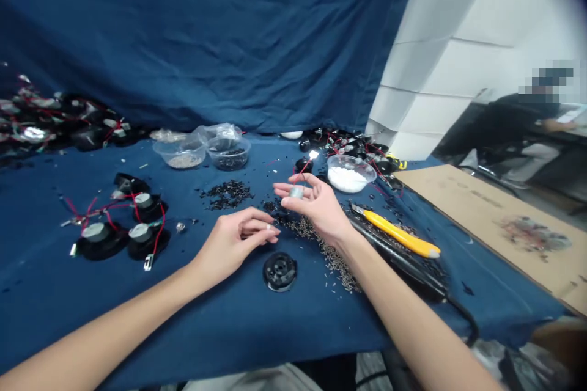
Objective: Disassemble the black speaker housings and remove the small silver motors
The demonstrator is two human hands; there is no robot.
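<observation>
The right hand [321,204] is raised a little above the bench [229,324], palm turned up, its fingers [293,186] curled loosely around a small silver motor [296,192] pinched near the tips; thin red wires [303,172] run up from it. The left hand [232,244] rests lower, just left of the right, its fingers [263,227] drawn together at the tips as if pinching something tiny, though what, if anything, is too small to make out.

Directly below the two hands a round black housing [279,270] lies flat on the blue cloth. A trail of small grey screws [330,253] is spread under the right wrist, and a heap of small black bits [227,192] sits just beyond the left hand. To the right of the right forearm lies a yellow knife [401,235] beside a dark tool [403,263] with a cable.

Farther back stand three clear tubs: one with greyish bits [181,154], one with dark bits [228,153], one with white bits [347,174]. On the left, several finished black housings [123,232] with red wires lie in a cluster, and more are piled at the far left [41,122]. A sheet of cardboard [495,220] lies off to the right.
</observation>
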